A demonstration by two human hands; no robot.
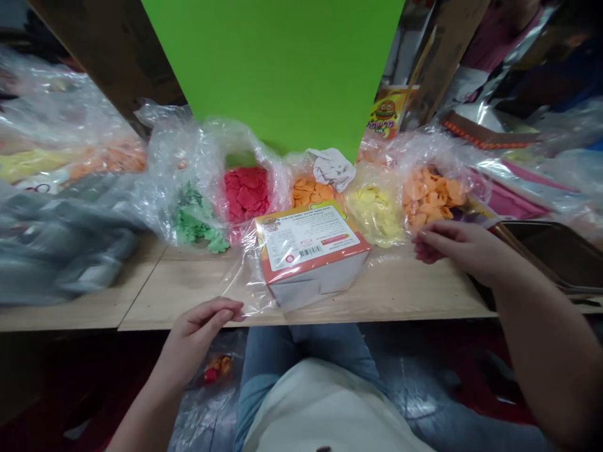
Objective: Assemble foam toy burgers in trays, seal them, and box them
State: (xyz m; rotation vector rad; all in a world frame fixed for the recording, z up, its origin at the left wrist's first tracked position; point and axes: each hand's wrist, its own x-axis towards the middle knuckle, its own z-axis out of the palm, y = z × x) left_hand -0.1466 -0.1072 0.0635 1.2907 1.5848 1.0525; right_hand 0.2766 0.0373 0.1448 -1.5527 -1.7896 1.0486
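Note:
A printed cardboard box (311, 242) lies near the table's front edge, its white label with a barcode facing up. Clear plastic film (252, 282) wraps around it and stretches out to its left. My left hand (211, 317) pinches the end of that film between thumb and fingers, just past the table edge. To the right of the box, my right hand (445, 243) is closed with its fingertips together. It hovers in front of a clear bag of orange pieces (431, 194). Whether anything is between those fingertips is hidden.
Open bags hold green pieces (195, 220), red pieces (246, 193), more orange pieces (311, 190) and yellow pieces (375, 210). A green panel (277, 69) stands behind them. Grey trays (56, 238) sit left; a phone-like dark object (558, 251) lies right.

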